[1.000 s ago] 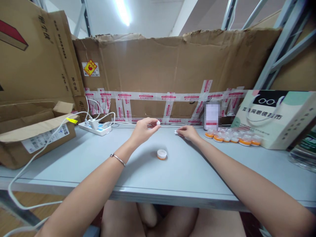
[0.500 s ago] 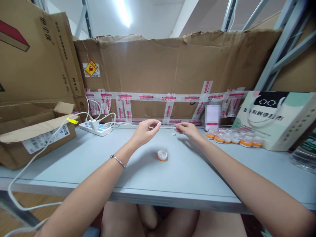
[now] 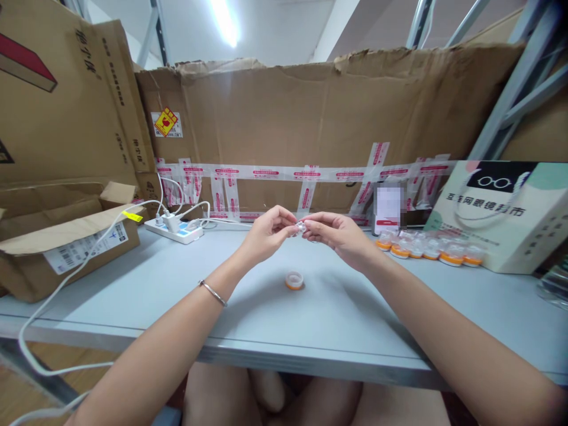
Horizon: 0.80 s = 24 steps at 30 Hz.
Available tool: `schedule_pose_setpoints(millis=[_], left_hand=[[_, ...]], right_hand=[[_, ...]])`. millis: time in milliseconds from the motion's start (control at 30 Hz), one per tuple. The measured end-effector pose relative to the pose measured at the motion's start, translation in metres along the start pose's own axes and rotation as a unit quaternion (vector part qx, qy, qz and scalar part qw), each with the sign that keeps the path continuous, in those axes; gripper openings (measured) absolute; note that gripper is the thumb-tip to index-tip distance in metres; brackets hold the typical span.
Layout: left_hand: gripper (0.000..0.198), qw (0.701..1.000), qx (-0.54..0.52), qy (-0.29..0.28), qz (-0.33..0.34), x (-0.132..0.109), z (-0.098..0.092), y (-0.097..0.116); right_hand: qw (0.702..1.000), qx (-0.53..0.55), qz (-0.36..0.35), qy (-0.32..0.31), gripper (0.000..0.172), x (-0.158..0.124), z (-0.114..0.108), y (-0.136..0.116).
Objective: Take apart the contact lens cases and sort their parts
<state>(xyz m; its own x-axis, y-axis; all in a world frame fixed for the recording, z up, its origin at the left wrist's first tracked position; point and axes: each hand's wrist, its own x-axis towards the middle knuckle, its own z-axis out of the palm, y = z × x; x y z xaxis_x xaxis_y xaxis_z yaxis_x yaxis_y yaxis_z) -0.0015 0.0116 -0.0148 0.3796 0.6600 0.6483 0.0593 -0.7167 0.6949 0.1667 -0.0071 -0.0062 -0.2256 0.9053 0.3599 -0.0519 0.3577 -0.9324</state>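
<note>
My left hand (image 3: pixel 276 232) and my right hand (image 3: pixel 333 232) meet above the middle of the table. Between their pinched fingertips is a small clear-and-white piece (image 3: pixel 300 227) with dark marks; it is too small to name. Both hands appear to grip it, thumbs and forefingers closed. Nearer to me, a small round translucent container (image 3: pixel 294 281) with an orange base stands on the grey table (image 3: pixel 248 319), apart from both hands. To the right of my right hand, several similar containers (image 3: pixel 451 258) with orange parts stand in a cluster.
A phone-like device (image 3: pixel 389 210) stands behind the cluster, beside a paper bag (image 3: pixel 479 216) with a glasses picture. On the left are a white power strip (image 3: pixel 180 234) with cables and an open cardboard box (image 3: pixel 89 248). A large taped cardboard sheet (image 3: pixel 284 118) closes the back.
My two hands have come together, the right one moving left and the left one slightly right. The small piece that lay on the table near my right fingers is no longer seen there.
</note>
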Motion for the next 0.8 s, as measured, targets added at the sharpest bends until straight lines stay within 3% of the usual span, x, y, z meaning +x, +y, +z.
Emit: schedule_pose_setpoints(millis=[133, 300, 567, 800], left_hand=[[0.010, 0.991, 0.120, -0.001, 0.061, -0.002, -0.001, 0.002], [0.013, 0.941, 0.299, 0.041, 0.154, -0.004, 0.001, 0.003], [0.018, 0.862, 0.465, 0.065, 0.190, -0.006, 0.004, 0.002], [0.016, 0.831, 0.526, 0.030, 0.180, -0.006, 0.005, 0.005]], right_hand=[[1.000, -0.004, 0.003, -0.003, 0.023, 0.000, 0.003, 0.004], [0.999, 0.014, 0.008, 0.034, 0.024, 0.002, 0.003, 0.010], [0.999, 0.010, -0.004, 0.042, 0.024, 0.003, 0.004, 0.013], [1.000, 0.020, 0.007, 0.021, 0.020, 0.005, 0.002, 0.016]])
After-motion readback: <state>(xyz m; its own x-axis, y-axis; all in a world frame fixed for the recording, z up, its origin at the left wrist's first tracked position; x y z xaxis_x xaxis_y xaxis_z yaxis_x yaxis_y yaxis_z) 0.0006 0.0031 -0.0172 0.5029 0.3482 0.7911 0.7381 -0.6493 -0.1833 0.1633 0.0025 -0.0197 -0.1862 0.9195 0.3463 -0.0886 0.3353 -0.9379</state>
